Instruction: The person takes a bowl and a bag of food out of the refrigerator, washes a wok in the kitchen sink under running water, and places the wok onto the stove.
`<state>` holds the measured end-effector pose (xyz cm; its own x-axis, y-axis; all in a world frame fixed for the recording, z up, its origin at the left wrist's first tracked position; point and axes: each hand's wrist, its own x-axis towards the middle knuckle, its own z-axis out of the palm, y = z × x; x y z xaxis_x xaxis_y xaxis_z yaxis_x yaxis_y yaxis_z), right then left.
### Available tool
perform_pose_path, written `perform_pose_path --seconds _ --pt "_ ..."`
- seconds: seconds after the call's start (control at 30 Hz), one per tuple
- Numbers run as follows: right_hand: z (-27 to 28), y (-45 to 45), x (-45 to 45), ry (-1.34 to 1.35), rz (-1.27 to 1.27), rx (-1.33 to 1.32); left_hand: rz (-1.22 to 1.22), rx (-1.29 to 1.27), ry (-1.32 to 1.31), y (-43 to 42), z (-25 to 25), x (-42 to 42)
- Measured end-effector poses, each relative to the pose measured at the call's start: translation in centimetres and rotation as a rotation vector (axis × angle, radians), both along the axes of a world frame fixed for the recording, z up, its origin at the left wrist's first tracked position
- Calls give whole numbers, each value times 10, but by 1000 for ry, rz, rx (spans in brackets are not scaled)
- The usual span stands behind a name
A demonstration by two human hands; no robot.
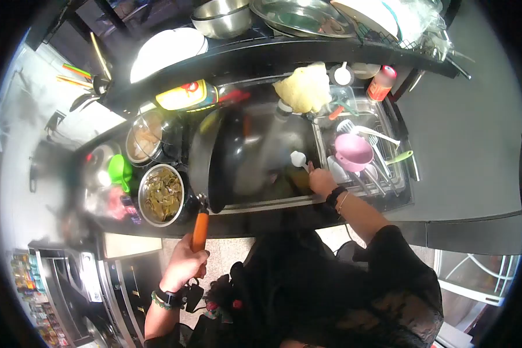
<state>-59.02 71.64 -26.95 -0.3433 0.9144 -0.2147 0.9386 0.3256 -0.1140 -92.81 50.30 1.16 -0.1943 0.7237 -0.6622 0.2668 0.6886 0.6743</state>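
My left hand (182,264) is closed round the orange handle (200,231) of a dark pan, whose black curved side (216,168) stands at the left part of the sink. Over the sink's right part, my right hand (323,181) grips a small white spoon (298,159), its bowl pointing up and left. The sink basin (261,204) looks dark inside, and its contents are blurred. A steel pot (142,200) of green-brown leaves or strips stands left of the pan handle.
A dish rack (409,188) with a pink bowl (354,152) and utensils lies right of the sink. Behind are a yellow cloth (303,88), a red can (381,84) and a yellow bottle (181,95). A green cup (119,170) stands at left. A black shelf (232,62) spans the back.
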Motion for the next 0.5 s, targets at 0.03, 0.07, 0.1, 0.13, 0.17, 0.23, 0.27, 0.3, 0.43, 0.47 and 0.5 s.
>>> perform_pose_path --seconds 0.03,0.07,0.1,0.13,0.17,0.23,0.27,0.3,0.43,0.47,0.5 --pt "-4 2 1 -32 20 9 9 10 -4 -2 -1 0" --pt "-6 4 2 -37 29 19 32 35 -61 -5 -4 -2" --pt "-8 6 3 -36 26 -24 55 60 -118 -9 -7 -5" --pt "-10 9 3 -34 22 -65 79 22 -178 -11 -10 -7" --pt "-19 14 4 -38 33 -54 89 34 -182 -14 -15 -9" --pt "-39 28 8 -17 80 -69 215 35 -467 -21 -28 -12" --pt "-31 33 4 2 42 -33 237 48 -474 -23 -33 -12" --pt "-20 43 5 -5 71 -26 270 36 -625 -26 -38 -12" --pt "6 96 8 58 -109 -68 405 20 -974 -44 -95 -11" --pt "2 104 10 136 -200 37 418 3 -1009 -47 -106 -8" --pt "-3 113 12 217 -289 141 482 -11 -1194 -50 -112 -5"
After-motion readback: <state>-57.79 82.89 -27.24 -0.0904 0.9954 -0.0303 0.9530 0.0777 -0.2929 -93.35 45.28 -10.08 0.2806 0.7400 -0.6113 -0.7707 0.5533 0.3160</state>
